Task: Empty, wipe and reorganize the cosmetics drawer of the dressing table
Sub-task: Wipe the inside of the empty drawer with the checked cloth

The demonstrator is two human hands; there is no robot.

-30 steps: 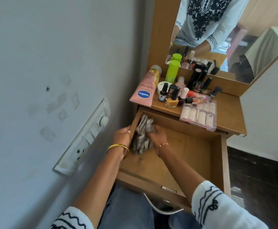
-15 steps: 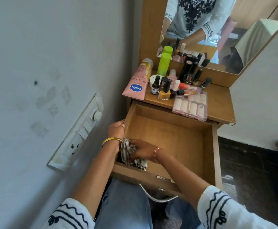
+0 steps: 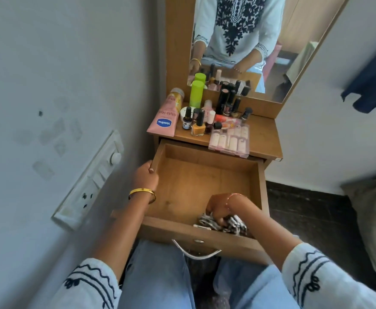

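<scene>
In the near right corner of the open drawer [image 3: 255, 190], the right hand [image 3: 219, 209] is bent down with its fingers curled around a black and white patterned cloth [image 3: 232, 224]. The cloth is bunched under the palm and lies against the inner side of the drawer front. A thin pink bracelet sits on this wrist. The left hand [image 3: 145, 177] holds the left wall of the drawer, with the thumb on the top edge and the other fingers curled over the outer side; a gold bangle [image 3: 142, 193] is on its wrist. The wooden floor of the drawer is bare apart from the cloth. Above the drawer, on the table top [image 3: 263, 139], stand the cosmetics: a pink Vaseline tube [image 3: 166, 118], a green bottle [image 3: 196, 93], several nail polish bottles [image 3: 198, 126] and a clear flat case [image 3: 230, 140] that overhangs the front edge. Behind them is the mirror [image 3: 249, 41]. A white switch board [image 3: 88, 184] is on the wall at the left.
</scene>
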